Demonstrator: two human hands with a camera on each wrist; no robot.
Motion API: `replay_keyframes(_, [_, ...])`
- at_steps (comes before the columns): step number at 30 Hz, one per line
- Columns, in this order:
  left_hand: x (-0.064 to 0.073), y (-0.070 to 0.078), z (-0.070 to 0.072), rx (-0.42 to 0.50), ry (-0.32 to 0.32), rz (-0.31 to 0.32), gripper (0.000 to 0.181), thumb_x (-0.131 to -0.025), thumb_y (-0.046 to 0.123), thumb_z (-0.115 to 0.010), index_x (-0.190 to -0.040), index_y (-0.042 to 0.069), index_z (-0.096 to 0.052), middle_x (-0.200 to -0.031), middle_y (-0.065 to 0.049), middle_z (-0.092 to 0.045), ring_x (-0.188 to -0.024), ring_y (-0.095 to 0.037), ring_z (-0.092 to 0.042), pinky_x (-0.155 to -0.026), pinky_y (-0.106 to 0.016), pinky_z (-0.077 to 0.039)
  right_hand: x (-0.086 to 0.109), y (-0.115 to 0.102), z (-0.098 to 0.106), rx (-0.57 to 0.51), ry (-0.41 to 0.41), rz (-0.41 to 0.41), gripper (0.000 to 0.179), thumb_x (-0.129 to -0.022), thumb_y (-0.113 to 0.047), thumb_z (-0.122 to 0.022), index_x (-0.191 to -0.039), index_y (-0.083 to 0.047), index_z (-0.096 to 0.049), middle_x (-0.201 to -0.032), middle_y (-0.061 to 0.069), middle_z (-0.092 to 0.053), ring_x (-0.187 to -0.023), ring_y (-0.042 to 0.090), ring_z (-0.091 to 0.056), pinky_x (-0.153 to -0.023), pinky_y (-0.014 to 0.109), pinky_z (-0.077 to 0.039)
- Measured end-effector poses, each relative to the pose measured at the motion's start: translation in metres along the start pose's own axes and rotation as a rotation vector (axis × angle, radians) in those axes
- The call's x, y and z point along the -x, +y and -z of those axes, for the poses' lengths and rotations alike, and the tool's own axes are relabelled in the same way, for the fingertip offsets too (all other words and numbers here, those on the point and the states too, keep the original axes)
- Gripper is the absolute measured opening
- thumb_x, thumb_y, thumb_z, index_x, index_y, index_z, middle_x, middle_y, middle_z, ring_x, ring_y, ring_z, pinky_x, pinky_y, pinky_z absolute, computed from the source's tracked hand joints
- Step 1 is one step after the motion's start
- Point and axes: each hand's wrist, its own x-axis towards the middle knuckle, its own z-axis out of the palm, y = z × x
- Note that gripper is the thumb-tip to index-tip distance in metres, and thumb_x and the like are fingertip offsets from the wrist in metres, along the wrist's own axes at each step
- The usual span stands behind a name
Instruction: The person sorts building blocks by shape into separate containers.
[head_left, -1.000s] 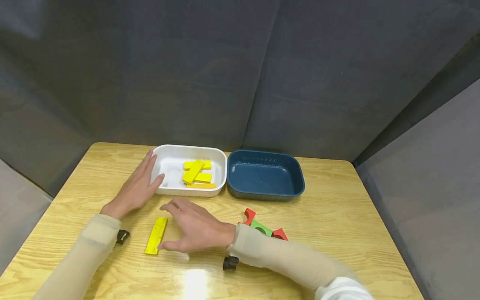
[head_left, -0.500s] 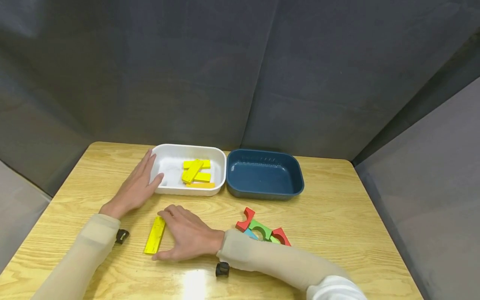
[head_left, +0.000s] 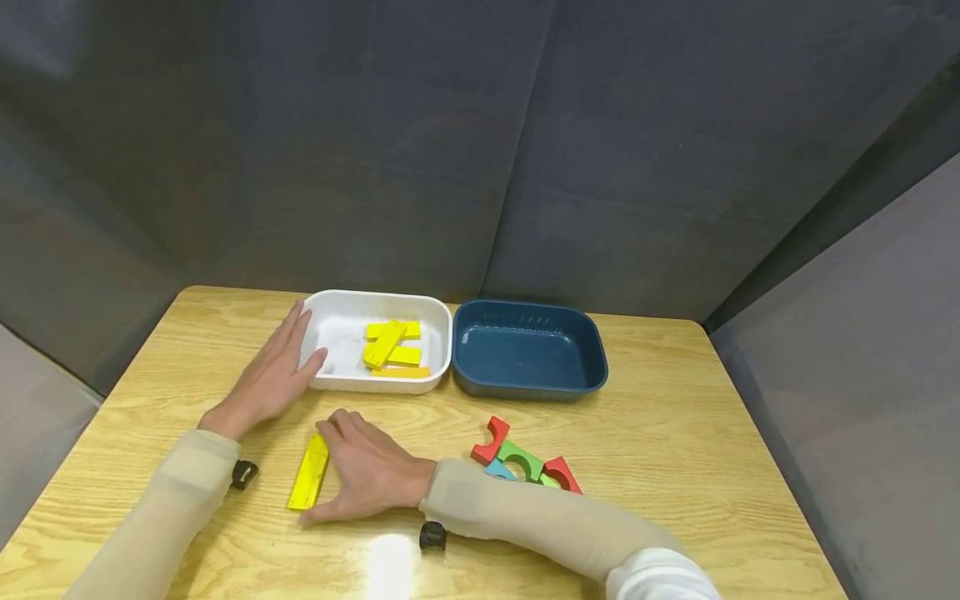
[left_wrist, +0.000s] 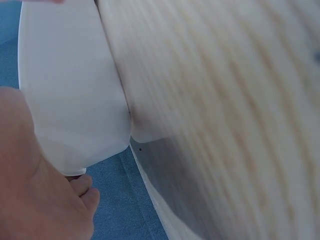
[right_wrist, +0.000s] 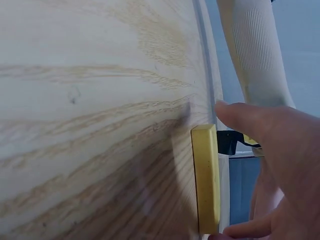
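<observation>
My left hand (head_left: 262, 375) rests against the left end of a white plastic tray (head_left: 337, 384). Its fingers lie quite straight along the outside, with the thumb over the near left rim. In the left wrist view, fingertips (left_wrist: 90, 197) show past the tray's corner. Inside the tray lie several yellow blocks (head_left: 386, 343), some crossed. My right hand (head_left: 367, 467) spans a flat yellow block (head_left: 308, 475) on the table. Fingers are at its far end, while the thumb (right_wrist: 235, 114) stands just off the near end in the right wrist view.
A dark blue tray (head_left: 528, 390) stands right beside the white one. In front of it lie red arch blocks (head_left: 491, 442), a green arch block (head_left: 522, 455) and a partly hidden blue piece (head_left: 498, 470). Grey panels (head_left: 375, 167) rise behind the wooden table (head_left: 660, 417).
My right hand has moved left and lowered around the yellow block, uncovering more of the arch blocks. The left hand stays at the white tray.
</observation>
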Motion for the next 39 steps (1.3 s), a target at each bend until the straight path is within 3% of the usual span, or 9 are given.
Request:
replay_keyframes(7, [-0.0002,-0.0006,-0.0009,-0.002,0.001,0.001,0.083,-0.114,0.051,-0.039,-0.173,0.006,-0.002,-0.18,-0.005,0.016,-0.165,-0.043,-0.004,-0.129,-0.068,-0.015,-0.0028,0.0003,-0.0071,0.038,0.002,0.006,0.104,-0.08,-0.081,-0.077,-0.148,-0.007,-0.052,-0.119,-0.004,-0.049,-0.099,0.007,-0.046,-0.081,0.013,-0.04])
replay_keyframes(14, [-0.0015,-0.0002,0.0005,-0.009,-0.011,0.011,0.084,-0.113,0.052,-0.039,-0.173,0.007,-0.001,-0.18,-0.005,0.016,-0.165,-0.043,-0.003,-0.129,-0.068,-0.015,-0.0028,0.0001,-0.0094,0.056,0.013,0.005,0.102,-0.082,-0.075,-0.079,-0.151,-0.005,-0.053,-0.122,-0.003,-0.05,-0.101,0.005,-0.045,-0.096,0.014,-0.044])
replay_keyframes(19, [-0.0017,-0.0011,-0.0001,-0.008,-0.006,0.009,0.084,-0.113,0.052,-0.04,-0.173,0.008,-0.001,-0.18,-0.005,0.015,-0.165,-0.042,-0.003,-0.129,-0.068,-0.015,-0.0029,-0.0007,-0.0097,0.042,-0.003,0.003,0.1,-0.084,-0.071,-0.079,-0.153,-0.004,-0.052,-0.124,-0.002,-0.05,-0.102,0.005,-0.045,-0.09,0.012,-0.042])
replay_keyframes(26, [-0.0013,-0.0009,-0.0012,-0.007,0.001,0.005,0.083,-0.113,0.052,-0.039,-0.173,0.007,-0.002,-0.18,-0.004,0.016,-0.165,-0.043,-0.005,-0.129,-0.068,-0.015,-0.0017,-0.0011,-0.0097,0.033,-0.005,0.004,0.099,-0.084,-0.069,-0.081,-0.153,-0.004,-0.052,-0.125,-0.002,-0.05,-0.102,0.005,-0.045,-0.093,0.012,-0.043])
replay_keyframes(32, [-0.0013,0.0001,0.0,-0.006,0.003,0.006,0.083,-0.113,0.051,-0.04,-0.173,0.007,-0.002,-0.18,-0.004,0.015,-0.165,-0.043,-0.005,-0.129,-0.068,-0.015,0.0003,-0.0001,-0.0073,0.025,-0.007,0.01,0.096,-0.083,-0.066,-0.083,-0.15,-0.004,-0.053,-0.124,-0.002,-0.051,-0.102,0.006,-0.046,-0.083,0.009,-0.04])
replay_keyframes(39, [-0.0004,-0.0002,-0.0004,-0.005,0.002,0.003,0.083,-0.113,0.051,-0.04,-0.173,0.006,-0.002,-0.18,-0.005,0.015,-0.165,-0.044,-0.005,-0.129,-0.068,-0.015,0.0041,0.002,-0.0065,0.016,-0.01,0.02,0.094,-0.083,-0.066,-0.083,-0.149,-0.005,-0.053,-0.125,-0.002,-0.05,-0.103,0.005,-0.047,-0.084,0.009,-0.04])
